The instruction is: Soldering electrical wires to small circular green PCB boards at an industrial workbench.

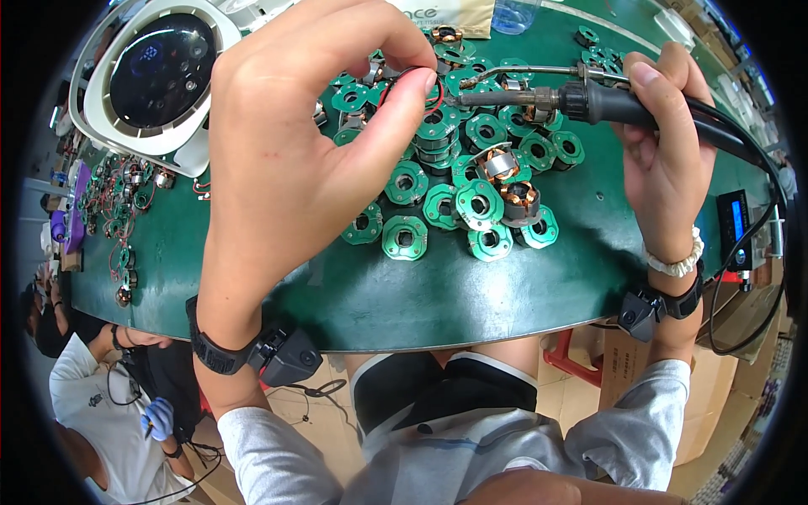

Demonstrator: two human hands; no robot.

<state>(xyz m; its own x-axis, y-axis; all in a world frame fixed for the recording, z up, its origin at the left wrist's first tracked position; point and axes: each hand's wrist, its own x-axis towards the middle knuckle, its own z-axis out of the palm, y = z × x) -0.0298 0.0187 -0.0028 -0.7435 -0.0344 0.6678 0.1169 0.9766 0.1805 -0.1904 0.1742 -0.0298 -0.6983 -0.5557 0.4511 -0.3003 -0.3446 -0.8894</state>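
My left hand (pixel 290 139) is raised over the far middle of the green table, thumb and index finger pinched on thin red and black wires (pixel 438 103). My right hand (pixel 665 168) grips a soldering iron (pixel 608 104) by its dark handle, with a thin metal feed tube (pixel 539 71) running above its barrel. The iron's tip points left and is close to the wires; whether they touch cannot be told. Just below the tip stands a stack of green ring-shaped circuit boards (pixel 436 145). Around it lie more boards and copper-wound motor stators (pixel 519 200).
A white fan-like device with a round black face (pixel 162 71) stands at the far left. Wired stators (pixel 126 194) lie below it. A small box with a blue display (pixel 735 220) hangs by the right edge, near the iron's black cable (pixel 778 189). Another person's gloved hand (pixel 158 418) shows lower left.
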